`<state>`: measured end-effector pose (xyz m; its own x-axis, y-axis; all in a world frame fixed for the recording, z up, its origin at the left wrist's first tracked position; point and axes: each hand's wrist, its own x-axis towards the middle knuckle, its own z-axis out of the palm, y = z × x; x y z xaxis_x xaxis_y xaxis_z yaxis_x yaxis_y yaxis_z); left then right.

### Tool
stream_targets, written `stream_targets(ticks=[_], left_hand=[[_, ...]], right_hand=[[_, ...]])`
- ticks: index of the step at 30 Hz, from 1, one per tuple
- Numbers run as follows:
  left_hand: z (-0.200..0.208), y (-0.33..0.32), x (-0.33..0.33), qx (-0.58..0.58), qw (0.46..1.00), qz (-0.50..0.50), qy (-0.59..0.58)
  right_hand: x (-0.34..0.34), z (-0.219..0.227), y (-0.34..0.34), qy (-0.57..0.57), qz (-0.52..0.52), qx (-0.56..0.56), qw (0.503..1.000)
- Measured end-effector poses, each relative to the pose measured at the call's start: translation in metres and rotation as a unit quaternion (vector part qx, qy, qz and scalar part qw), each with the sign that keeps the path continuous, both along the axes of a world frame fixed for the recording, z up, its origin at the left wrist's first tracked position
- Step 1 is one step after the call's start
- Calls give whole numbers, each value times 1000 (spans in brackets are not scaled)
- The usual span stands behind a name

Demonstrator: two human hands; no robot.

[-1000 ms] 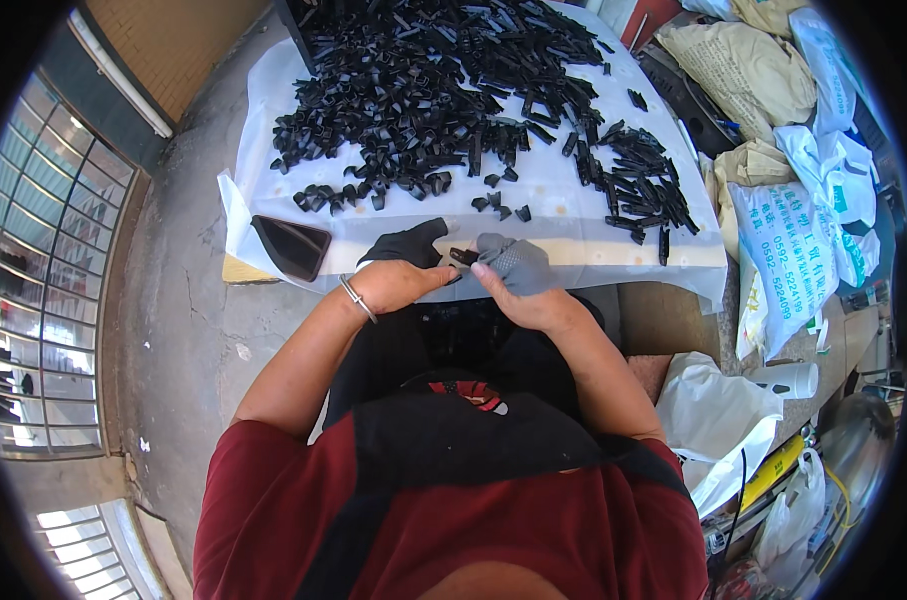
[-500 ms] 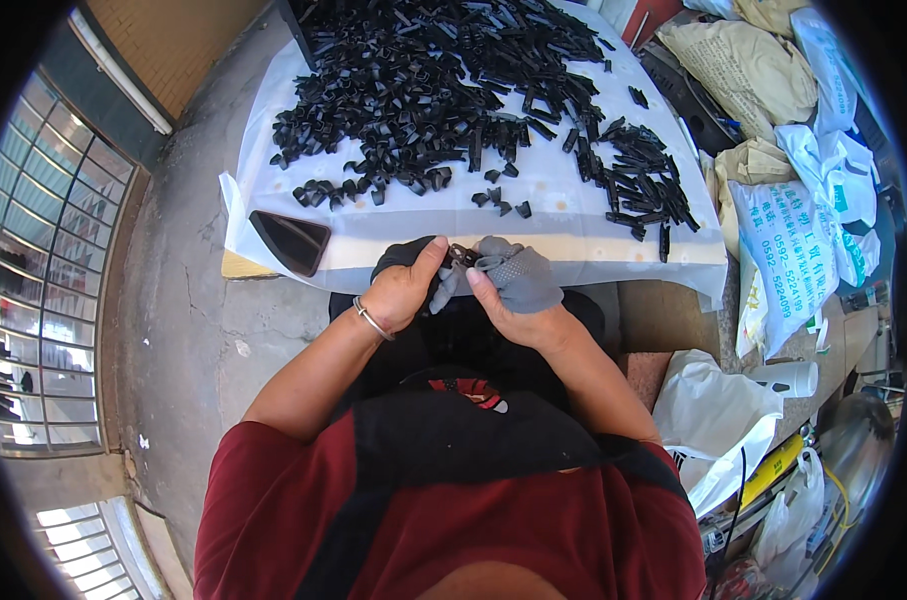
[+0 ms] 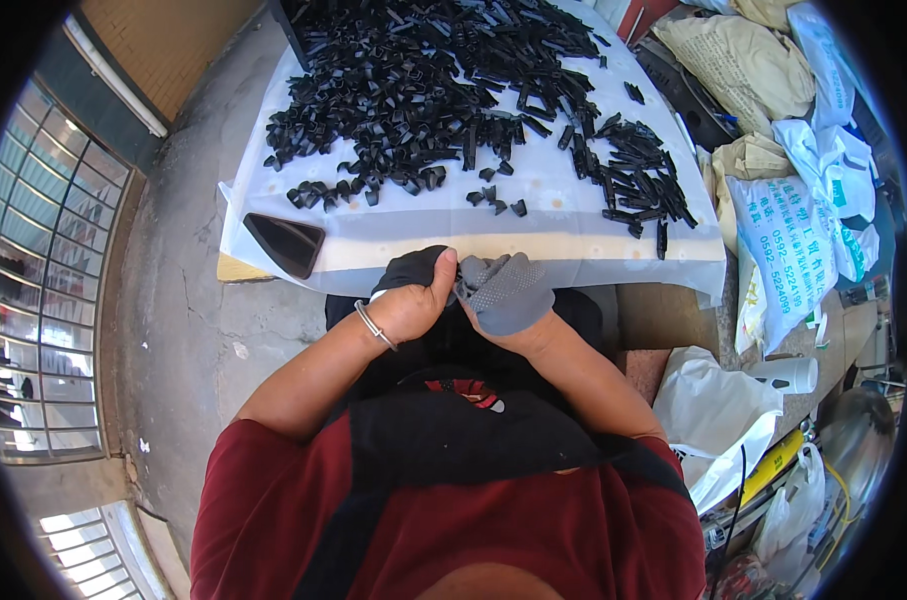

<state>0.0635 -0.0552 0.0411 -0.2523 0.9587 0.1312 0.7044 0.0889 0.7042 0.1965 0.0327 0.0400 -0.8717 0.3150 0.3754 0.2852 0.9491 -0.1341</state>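
Note:
My left hand (image 3: 416,296), in a dark fingerless-thumb glove with a bangle at the wrist, is closed in front of my lap, its bare thumb pressed down. Against it rests my right hand (image 3: 506,294), in a grey dotted glove, its fingers curled inward. Whatever lies between the two hands is hidden by the gloves. Beyond them, on the cloth-covered table (image 3: 423,222), lies a big heap of small black bent pieces (image 3: 373,130). Longer black strips (image 3: 638,180) are gathered at its right side.
A dark phone (image 3: 286,246) lies at the table's near left corner. Several stray black pieces (image 3: 497,200) sit close to the front. White and beige sacks (image 3: 785,250) crowd the right side, with a white plastic bag (image 3: 713,410) lower down. A barred window (image 3: 53,280) stands left.
The small dark piece visible between my hands before is now covered. My right hand has turned so the back of its glove shows and its thumb is hidden. Both hands sit slightly lower.

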Motion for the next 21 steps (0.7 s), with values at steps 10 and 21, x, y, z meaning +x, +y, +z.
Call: stream_targets(ticks=[10, 21], left_hand=[[-29, 65, -38, 128, 964, 53, 228], [-40, 88, -38, 13, 971, 16, 237]], right_hand=[[-12, 2, 86, 30, -43, 24, 998], [-113, -36, 161, -49, -36, 14, 998]])
